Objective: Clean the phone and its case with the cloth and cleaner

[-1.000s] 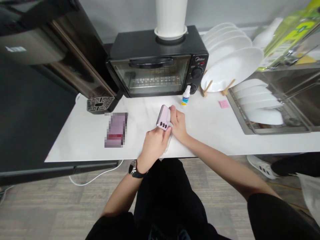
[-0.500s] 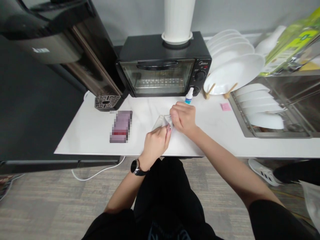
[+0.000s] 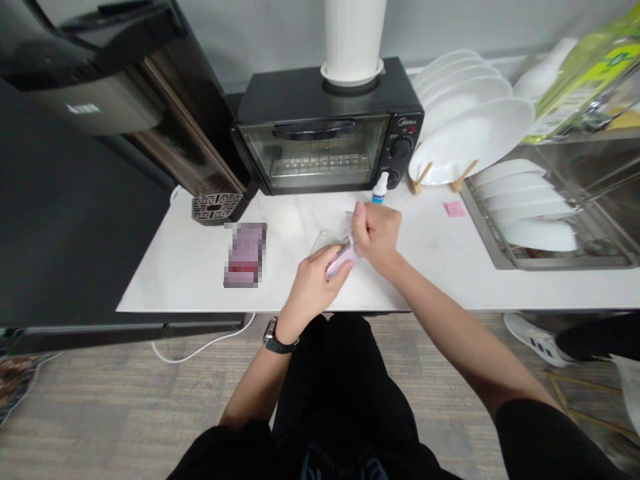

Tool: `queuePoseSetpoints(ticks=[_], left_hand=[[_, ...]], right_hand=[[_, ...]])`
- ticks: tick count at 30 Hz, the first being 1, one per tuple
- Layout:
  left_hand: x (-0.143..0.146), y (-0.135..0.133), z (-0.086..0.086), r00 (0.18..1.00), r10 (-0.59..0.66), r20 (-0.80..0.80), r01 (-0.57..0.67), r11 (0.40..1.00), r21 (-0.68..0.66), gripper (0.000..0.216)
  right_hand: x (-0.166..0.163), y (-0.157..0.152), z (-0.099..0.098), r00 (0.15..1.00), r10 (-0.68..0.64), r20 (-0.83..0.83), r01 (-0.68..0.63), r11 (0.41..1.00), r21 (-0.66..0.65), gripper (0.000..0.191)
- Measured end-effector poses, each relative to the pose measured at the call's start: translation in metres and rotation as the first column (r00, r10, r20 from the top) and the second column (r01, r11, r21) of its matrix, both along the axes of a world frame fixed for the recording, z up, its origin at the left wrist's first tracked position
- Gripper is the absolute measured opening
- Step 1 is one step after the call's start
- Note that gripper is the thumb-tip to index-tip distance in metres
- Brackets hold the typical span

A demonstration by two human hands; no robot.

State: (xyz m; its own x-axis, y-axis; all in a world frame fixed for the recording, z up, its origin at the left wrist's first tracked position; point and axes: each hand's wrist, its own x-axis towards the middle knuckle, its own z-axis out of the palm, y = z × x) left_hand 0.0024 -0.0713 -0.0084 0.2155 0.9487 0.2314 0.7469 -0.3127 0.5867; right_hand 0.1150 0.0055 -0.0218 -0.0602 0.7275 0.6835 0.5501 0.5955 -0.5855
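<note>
Gripping a slim pink phone in front of the black toaster oven, left hand steadies it; right hand pinches its clear case, fingers clenched.

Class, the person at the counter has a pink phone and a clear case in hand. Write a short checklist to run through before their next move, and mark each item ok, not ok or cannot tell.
1. Left hand grips the pink phone: ok.
2. Right hand pinches the clear case at the phone's upper end: ok.
3. Case fully off the phone: cannot tell, the hands hide the join.
4. Phone held over the white counter, not over the floor: ok.
5. Small dropper bottle stands upright behind the right hand, apart from it: ok.
6. Pink sticky note lies away from both hands: ok.
</note>
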Motion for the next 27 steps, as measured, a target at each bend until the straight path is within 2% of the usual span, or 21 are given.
queuePoseSetpoints(ticks=[5,10,15,18,21,24,27], left_hand=[[-0.006,-0.004,0.0,0.994,0.026,0.105,-0.02,0.998,-0.056,0.023],[-0.011,-0.004,0.002,0.979,0.079,0.187,-0.063,0.994,-0.087,0.021],[-0.005,-0.007,-0.003,0.939,0.157,0.306,-0.124,0.984,-0.124,0.023],[-0.003,-0.013,-0.006,0.914,0.169,0.369,-0.114,0.98,-0.166,0.023],[-0.005,-0.018,-0.008,0.895,0.15,0.421,-0.06,0.974,-0.219,0.022],[-0.006,-0.018,-0.011,0.859,0.158,0.487,-0.035,0.967,-0.252,0.022],[-0.005,-0.014,-0.015,0.809,0.192,0.556,-0.045,0.963,-0.266,0.025]], right_hand=[[0.0,-0.003,-0.001,0.964,-0.146,-0.224,0.131,0.988,-0.08,0.034],[-0.002,-0.005,-0.006,0.951,-0.086,-0.297,0.041,0.987,-0.155,0.029],[-0.006,-0.016,-0.008,0.886,-0.198,-0.419,0.073,0.952,-0.296,0.031],[-0.002,-0.017,-0.005,0.915,-0.119,-0.385,-0.011,0.948,-0.319,0.026],[0.007,-0.008,-0.003,0.927,-0.013,-0.374,-0.138,0.918,-0.373,0.033],[0.013,-0.001,-0.005,0.903,0.056,-0.425,-0.253,0.87,-0.424,0.038],[0.009,-0.008,-0.011,0.852,0.039,-0.521,-0.304,0.849,-0.433,0.037]])
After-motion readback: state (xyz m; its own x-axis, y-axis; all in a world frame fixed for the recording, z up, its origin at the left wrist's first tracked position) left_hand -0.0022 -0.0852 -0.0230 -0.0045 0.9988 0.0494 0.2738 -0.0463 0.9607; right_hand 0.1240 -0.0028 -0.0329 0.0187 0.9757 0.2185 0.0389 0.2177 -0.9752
